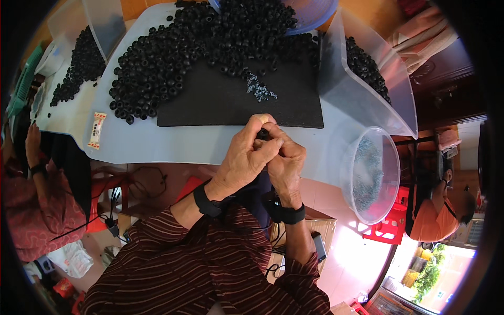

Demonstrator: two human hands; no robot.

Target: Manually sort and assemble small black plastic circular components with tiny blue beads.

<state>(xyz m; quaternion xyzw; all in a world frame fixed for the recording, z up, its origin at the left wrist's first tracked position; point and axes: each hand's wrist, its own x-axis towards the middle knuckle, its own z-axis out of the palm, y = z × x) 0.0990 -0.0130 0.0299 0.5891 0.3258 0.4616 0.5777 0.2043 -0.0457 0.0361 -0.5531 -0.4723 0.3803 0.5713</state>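
In front of me, just past the near edge of the black mat, my two hands meet. My left hand and my right hand are closed around a small black round piece with a hole, thumbs and fingertips pressed together. Fingers cover most of that piece, and I cannot tell whether a smaller part is pinched there too. Farther up the mat lies a small heap of tiny silvery parts, perhaps springs or screws. Behind it spreads a big pile of similar black pieces.
At right stand a clear bin holding black pieces and a round clear tub of tiny silvery parts. A blue basin is at the back. A wrapped bar lies left. Other people sit at far left and far right.
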